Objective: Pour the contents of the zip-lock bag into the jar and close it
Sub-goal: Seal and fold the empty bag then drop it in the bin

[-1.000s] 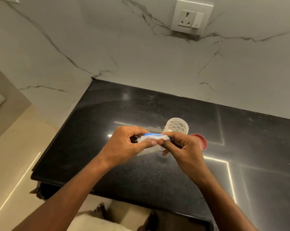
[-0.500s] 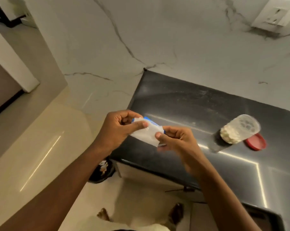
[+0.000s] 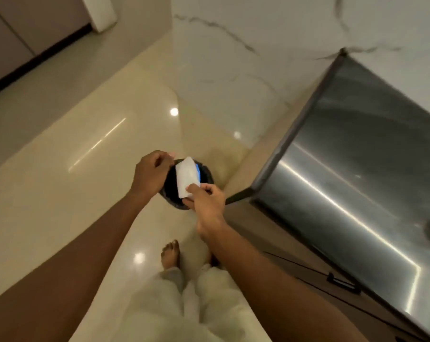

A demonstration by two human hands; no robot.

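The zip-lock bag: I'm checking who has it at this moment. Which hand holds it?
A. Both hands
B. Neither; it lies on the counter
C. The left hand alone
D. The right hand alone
D: the right hand pinches the zip-lock bag by its lower corner above the dark bin, while the left hand is off it.

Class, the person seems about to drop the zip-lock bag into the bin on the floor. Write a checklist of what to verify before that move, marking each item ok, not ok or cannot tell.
1. Zip-lock bag held: ok, pinched at one corner by the right hand.
2. Bag over the black bin: ok.
3. Left hand off the bag: ok, apart from it.
4. Bag emptied: looks flat; cannot tell for sure.
5. Jar closed: cannot tell, out of view.
6. Bare foot away from the bin: ok.
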